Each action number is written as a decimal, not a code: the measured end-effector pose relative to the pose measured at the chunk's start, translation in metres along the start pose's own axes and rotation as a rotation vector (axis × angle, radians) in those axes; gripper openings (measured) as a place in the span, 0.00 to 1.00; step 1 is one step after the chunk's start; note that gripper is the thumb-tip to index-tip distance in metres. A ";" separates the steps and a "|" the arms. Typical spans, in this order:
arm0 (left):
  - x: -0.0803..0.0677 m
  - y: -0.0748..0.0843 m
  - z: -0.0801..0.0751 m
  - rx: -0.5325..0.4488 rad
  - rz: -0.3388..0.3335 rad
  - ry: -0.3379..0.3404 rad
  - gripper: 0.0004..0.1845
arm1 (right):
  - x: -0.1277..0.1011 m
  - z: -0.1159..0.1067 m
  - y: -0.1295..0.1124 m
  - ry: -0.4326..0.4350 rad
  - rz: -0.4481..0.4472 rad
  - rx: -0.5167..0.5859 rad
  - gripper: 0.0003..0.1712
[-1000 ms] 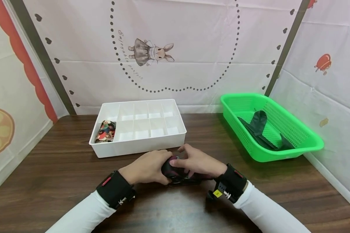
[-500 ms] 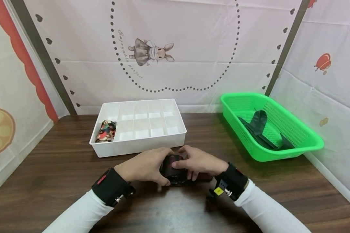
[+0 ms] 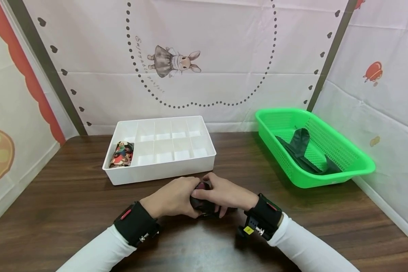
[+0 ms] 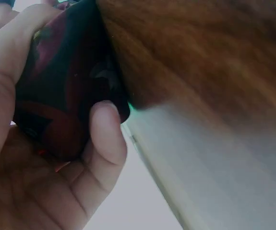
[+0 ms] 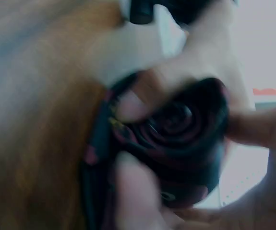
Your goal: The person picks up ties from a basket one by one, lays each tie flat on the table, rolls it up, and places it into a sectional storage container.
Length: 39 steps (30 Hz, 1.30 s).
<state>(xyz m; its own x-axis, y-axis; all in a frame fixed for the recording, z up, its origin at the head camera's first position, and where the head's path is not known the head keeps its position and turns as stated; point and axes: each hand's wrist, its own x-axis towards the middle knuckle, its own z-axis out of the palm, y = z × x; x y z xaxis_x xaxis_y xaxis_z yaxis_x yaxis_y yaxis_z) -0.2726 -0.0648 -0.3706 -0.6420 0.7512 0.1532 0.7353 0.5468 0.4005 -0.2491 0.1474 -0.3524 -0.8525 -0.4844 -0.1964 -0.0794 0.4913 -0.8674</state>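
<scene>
A dark cloth (image 3: 201, 205) with maroon patches is wound into a thick roll near the table's middle, just in front of the white box. In the right wrist view, the end of the rolled cloth (image 5: 176, 179) shows a spiral of layers, with a flatter part lying along the table. My left hand (image 3: 173, 197) grips the roll's left side, thumb at its near edge. From the right, my right hand (image 3: 226, 192) holds it, with the thumb over the top and fingers around its side. Between the hands, part of the roll is hidden.
Behind the hands stands a white divided box (image 3: 163, 172); a colourful patterned cloth bundle (image 3: 122, 154) fills its front left compartment. A green basket (image 3: 312, 181) at right contains black cloth pieces (image 3: 300, 141). Printed curtains (image 3: 224, 49) enclose the wooden table (image 3: 54, 196).
The dark cloth has been turned between the hands, and less of its flat tail shows at right. My right hand has shifted slightly left, closer to the left hand.
</scene>
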 end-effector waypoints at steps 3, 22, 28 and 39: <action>-0.002 0.000 -0.004 0.025 -0.010 -0.020 0.27 | 0.002 0.005 0.000 0.014 -0.022 0.015 0.29; -0.006 0.003 -0.015 0.020 -0.095 -0.102 0.28 | -0.003 0.015 -0.014 0.179 -0.060 -0.218 0.46; -0.007 -0.001 -0.022 -0.085 -0.109 -0.169 0.30 | -0.004 0.021 -0.014 0.097 -0.019 -0.122 0.47; -0.016 -0.006 -0.040 -0.367 -0.344 -0.186 0.36 | 0.006 -0.009 0.009 -0.175 0.019 0.298 0.34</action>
<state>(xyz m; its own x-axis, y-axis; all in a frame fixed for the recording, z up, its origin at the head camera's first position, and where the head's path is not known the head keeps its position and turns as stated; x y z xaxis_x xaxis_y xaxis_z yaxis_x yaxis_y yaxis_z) -0.2755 -0.0948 -0.3390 -0.7586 0.6225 -0.1921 0.3434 0.6326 0.6942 -0.2597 0.1551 -0.3576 -0.7489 -0.6066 -0.2668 0.1118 0.2811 -0.9531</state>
